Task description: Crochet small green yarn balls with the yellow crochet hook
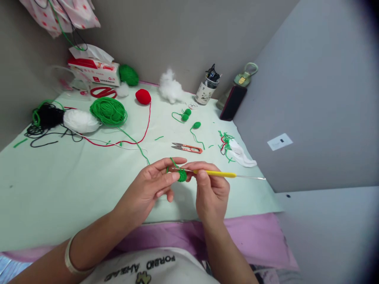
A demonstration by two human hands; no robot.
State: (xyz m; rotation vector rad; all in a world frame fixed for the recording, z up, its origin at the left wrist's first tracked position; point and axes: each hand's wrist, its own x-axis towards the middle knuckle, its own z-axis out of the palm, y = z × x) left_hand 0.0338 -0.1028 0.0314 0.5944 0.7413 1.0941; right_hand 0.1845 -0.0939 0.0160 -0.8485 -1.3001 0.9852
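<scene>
My left hand (154, 183) pinches a small green crocheted piece (182, 175) between thumb and fingers, with green yarn running over its index finger. My right hand (211, 189) grips a yellow-handled crochet hook (219, 173) whose metal end sticks out to the right. The hook's tip is at the green piece. A green strand leads from the piece back to a green yarn ball (108, 111) at the far left of the pale green table (59, 185).
Red thread snips (187, 148) lie just beyond my hands. Farther back are small green crocheted balls (186, 114), a red ball (143, 96), white stuffing (171, 89), white yarn (80, 120), black yarn (49, 116), a tissue box (94, 70), a jar (207, 90) and a phone (233, 102).
</scene>
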